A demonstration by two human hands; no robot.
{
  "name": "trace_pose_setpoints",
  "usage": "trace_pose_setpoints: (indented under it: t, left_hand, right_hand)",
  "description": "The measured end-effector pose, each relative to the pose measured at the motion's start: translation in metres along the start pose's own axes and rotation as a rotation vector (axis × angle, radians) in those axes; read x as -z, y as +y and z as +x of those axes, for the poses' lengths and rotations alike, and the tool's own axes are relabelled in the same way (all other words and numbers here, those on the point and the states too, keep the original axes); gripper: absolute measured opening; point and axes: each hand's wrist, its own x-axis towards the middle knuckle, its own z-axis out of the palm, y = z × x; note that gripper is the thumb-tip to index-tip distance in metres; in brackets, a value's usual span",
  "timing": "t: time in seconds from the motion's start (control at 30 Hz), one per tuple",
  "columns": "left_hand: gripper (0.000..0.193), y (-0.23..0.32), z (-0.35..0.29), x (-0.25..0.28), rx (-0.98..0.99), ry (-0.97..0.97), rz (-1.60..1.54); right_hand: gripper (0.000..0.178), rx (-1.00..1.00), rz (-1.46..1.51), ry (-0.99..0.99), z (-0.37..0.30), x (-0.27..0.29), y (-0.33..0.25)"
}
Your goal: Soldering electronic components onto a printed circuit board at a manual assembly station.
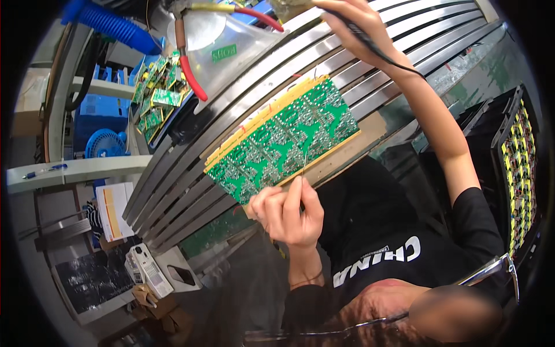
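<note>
A green circuit board (315,130) full of soldered joints lies across the metal slats, with yellow strips along its long edges. My left hand (292,217) is closed in a pinch at the board's near edge. From its fingertips a thin solder wire (304,165) points up over the board. Beyond the far right corner of the board, my right hand (358,34) grips the black handle of a soldering iron (354,29). Its cord trails along my right forearm. The iron's tip is out of sight at the top edge, near a blurred yellowish thing.
Red-handled pliers (186,75) rest on a clear plastic bag (231,52) beyond the board. Small green boards (165,98) are heaped at the far left, near a blue fan (107,143) and a blue corrugated tube (115,26). A black crate (491,136) with yellow parts stands right.
</note>
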Motion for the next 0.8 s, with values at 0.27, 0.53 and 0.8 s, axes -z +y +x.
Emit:
trace_pose_setpoints:
  t: [0.27, 0.53, 0.8]
  left_hand:
    - [0.023, -0.01, 0.007, -0.005, -0.045, -0.042, 0.037]
    - [0.021, -0.011, 0.019, -0.012, -0.017, -0.007, 0.01]
    - [0.018, -0.024, 0.022, -0.009, 0.027, 0.014, 0.029]
  right_hand:
    - [0.037, -0.246, 0.486, 0.099, -0.072, 0.08, -0.103]
    - [0.027, -0.054, 0.603, -0.177, -0.097, 0.079, -0.135]
    - [0.024, -0.071, 0.6, -0.253, -0.1, 0.062, -0.143]
